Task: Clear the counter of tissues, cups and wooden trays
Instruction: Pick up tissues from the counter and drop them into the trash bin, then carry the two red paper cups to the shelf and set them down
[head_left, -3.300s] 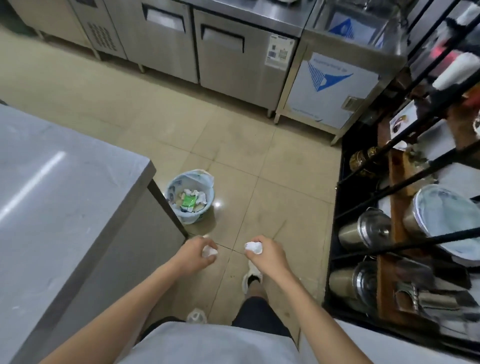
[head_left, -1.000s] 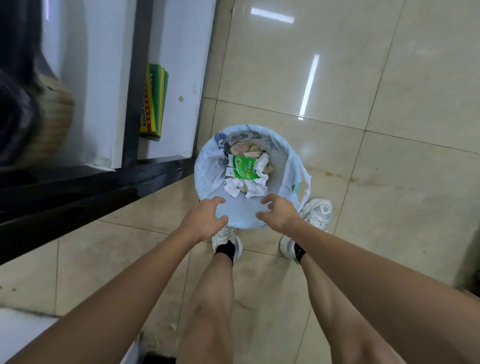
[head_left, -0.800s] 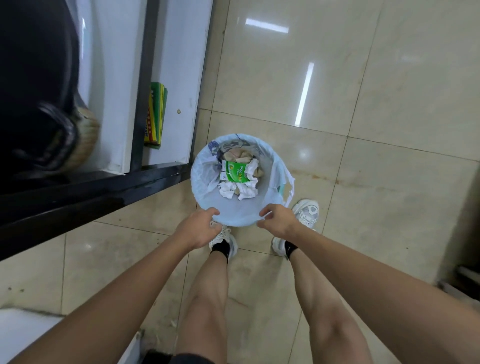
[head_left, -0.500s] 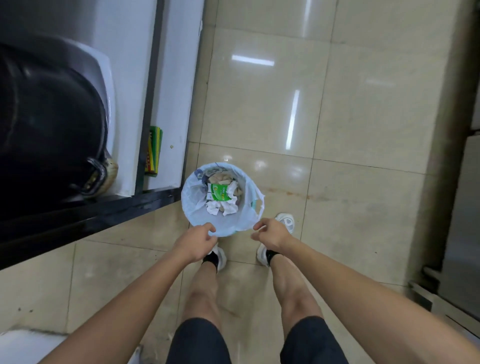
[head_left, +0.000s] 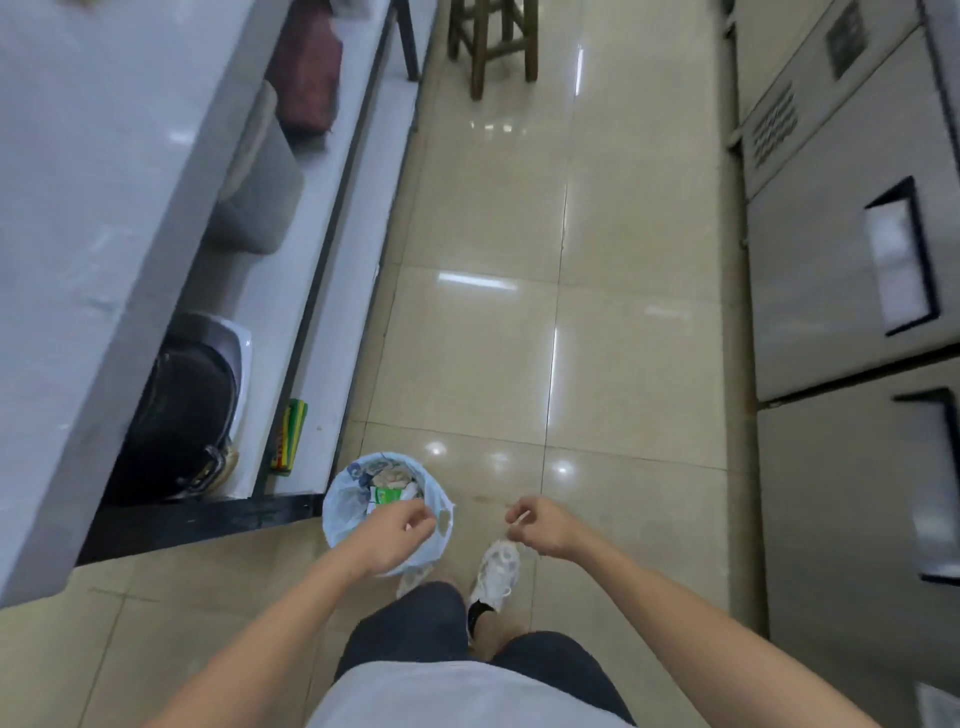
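Hands hang low over a tiled floor (head_left: 519, 312), both with fingers curled loosely and holding nothing that can be made out. The left hand (head_left: 395, 535) hovers over the near rim of a small bin (head_left: 343, 514) lined with a pale blue bag; its fingers are half bent, not closed on anything. The right hand (head_left: 540, 525) is well apart from the bin, to the right, above a white shoe (head_left: 496, 569); a thin pale sliver shows at its fingertips, too small to tell what it is.

Crumpled white tissues (head_left: 400, 491) lie inside the bin together with a green-and-white wrapper (head_left: 387, 496) and some brownish scraps at the far side. The bin stands on the floor just beside the near right corner of the table (head_left: 78, 208), whose grey top fills the left of the view. No cups or wooden trays can be seen on the visible part of that top.

Under the table runs a white shelf (head_left: 332, 234) with a black frame. On it sit a dark round pot (head_left: 182, 415) against a metal tray, a grey tub (head_left: 260, 182) farther along, a dark red box (head_left: 306, 78) beyond that, and a green and yellow packet (head_left: 288, 436) standing on edge near the bin. Wooden stool (head_left: 493, 41) legs stand at the far end of the aisle, and steel cabinet doors (head_left: 841, 260) line the right side.
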